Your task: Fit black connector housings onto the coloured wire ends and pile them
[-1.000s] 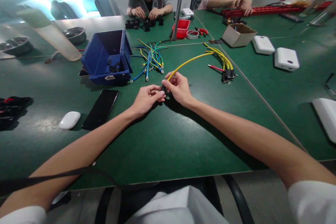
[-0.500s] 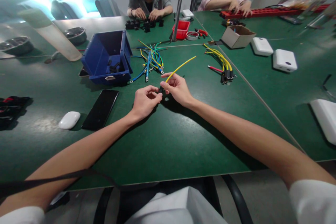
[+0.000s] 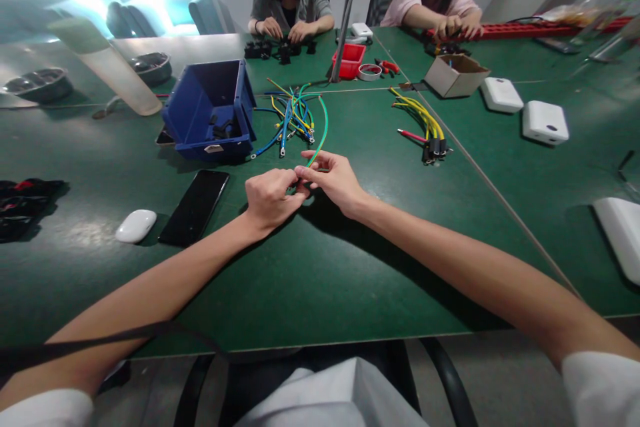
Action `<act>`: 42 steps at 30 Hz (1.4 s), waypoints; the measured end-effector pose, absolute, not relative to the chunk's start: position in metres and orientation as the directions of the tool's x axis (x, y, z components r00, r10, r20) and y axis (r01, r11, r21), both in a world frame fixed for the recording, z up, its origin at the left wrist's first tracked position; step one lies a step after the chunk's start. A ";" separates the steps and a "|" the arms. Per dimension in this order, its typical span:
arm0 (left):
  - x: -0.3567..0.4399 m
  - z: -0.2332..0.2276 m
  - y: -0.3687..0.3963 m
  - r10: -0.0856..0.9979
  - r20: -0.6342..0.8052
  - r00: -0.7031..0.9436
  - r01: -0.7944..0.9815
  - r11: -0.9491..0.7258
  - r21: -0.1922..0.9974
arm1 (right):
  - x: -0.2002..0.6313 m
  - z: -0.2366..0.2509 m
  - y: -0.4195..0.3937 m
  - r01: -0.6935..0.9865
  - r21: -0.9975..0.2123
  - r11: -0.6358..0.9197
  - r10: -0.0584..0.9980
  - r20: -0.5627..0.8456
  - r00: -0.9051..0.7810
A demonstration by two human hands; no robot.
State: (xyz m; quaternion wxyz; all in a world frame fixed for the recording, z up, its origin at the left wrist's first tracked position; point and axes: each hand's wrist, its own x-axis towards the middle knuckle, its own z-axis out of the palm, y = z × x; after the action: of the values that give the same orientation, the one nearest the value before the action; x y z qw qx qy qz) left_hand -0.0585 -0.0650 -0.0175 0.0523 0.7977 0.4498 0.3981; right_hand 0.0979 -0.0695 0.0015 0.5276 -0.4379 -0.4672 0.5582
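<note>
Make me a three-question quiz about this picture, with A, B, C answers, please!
1. Where does the black phone lie?
A. inside the blue bin
B. on the green table, between the white mouse and the hands
C. on the cardboard box

2. What colour is the wire pinched by the hands?
A. green
B. red
C. white

3. How do the left hand and right hand meet?
A. far apart, flat on the table
B. fingertips together, both in a grip on the wire's near end
C. both inside the bin

Answers:
1 B, the phone lies flat on the table right of the mouse.
2 A, the wire arching up from the fingers is green.
3 B, the fingertips touch around the wire.
</note>
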 end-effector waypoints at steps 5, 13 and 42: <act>-0.058 -0.017 -0.065 0.737 0.603 0.306 0.671 -0.616 0.412 | 0.102 0.001 -0.064 -0.184 -0.983 -0.031 0.993 -0.009 -0.119; -0.055 -0.006 -0.058 0.809 0.467 0.357 0.503 -0.588 0.633 | 0.117 -0.012 -0.050 -0.171 -0.983 0.062 0.993 0.077 -0.085; -0.058 -0.026 -0.034 0.857 0.193 0.478 0.268 -0.352 0.897 | 0.124 -0.025 -0.041 -0.070 -0.975 0.211 0.977 0.213 -0.018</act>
State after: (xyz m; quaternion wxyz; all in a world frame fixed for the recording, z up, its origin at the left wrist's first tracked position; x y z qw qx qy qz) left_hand -0.0577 -0.0339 -0.0259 0.4268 0.7461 0.3769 0.3452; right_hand 0.1244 -0.0407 -0.0251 0.5609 -0.4201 -0.5395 0.4668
